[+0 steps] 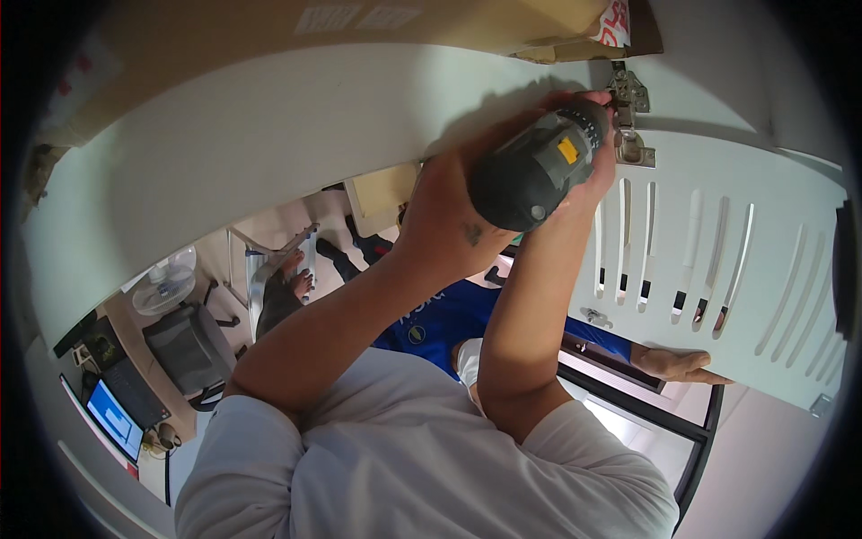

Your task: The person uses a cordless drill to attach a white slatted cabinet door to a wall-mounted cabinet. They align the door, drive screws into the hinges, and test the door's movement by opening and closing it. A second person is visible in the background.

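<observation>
A grey and black cordless drill point(530, 175) with a yellow mark points at a metal hinge point(630, 99) between a white cabinet panel point(269, 135) and a white slatted door point(790, 234). My left hand point(449, 225) grips the rear of the drill from the left. My right hand point(600, 166) wraps the drill's front end, right beside the hinge. The drill bit's tip is hidden behind my fingers.
Another person in a blue shirt point(449, 314) is below me, one hand point(682, 364) holding the slatted door's lower edge. A cardboard box point(224, 27) lies on top of the cabinet. Far below at left are a grey chair point(189, 346), a fan point(166, 283) and a laptop point(112, 418).
</observation>
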`<state>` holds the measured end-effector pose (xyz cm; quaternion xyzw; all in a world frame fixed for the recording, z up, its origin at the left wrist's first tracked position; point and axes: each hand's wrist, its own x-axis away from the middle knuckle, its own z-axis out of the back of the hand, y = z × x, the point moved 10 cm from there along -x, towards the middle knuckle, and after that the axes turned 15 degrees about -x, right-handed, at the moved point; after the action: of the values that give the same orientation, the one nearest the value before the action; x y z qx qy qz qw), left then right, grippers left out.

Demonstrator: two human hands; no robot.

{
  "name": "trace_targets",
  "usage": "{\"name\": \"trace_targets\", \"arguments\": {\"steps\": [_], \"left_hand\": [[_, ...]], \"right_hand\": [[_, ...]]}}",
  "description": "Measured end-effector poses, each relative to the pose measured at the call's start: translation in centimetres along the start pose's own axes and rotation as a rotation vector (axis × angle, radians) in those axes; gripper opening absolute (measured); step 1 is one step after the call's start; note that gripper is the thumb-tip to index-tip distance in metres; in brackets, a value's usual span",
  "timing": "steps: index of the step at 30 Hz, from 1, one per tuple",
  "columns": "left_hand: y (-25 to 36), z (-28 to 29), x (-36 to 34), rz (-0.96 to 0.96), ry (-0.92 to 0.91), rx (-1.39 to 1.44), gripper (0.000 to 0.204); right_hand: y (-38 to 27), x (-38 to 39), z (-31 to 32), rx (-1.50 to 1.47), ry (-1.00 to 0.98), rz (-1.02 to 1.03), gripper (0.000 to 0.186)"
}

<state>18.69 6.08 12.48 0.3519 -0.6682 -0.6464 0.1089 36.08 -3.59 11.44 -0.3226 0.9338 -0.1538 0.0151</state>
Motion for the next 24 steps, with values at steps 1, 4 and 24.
{"name": "trace_targets", "arguments": {"steps": [1, 4, 24], "left_hand": [[0.4, 0.2, 0.1, -0.016, 0.017, -0.033, 0.070], [0.5, -0.2, -0.4, -0.027, -0.024, -0.060, 0.072], [-0.1, -1.7, -2.8, 0.317, -0.232, 0.153, 0.041]], "right_hand": [[0.6, 0.0, -0.4, -0.024, -0.029, -0.058, 0.025], [0.9, 0.1, -0.2, -0.070, 0.024, -0.078, 0.027], [-1.4, -1.3, 2.0, -0.125, 0.276, 0.206, 0.026]]}}
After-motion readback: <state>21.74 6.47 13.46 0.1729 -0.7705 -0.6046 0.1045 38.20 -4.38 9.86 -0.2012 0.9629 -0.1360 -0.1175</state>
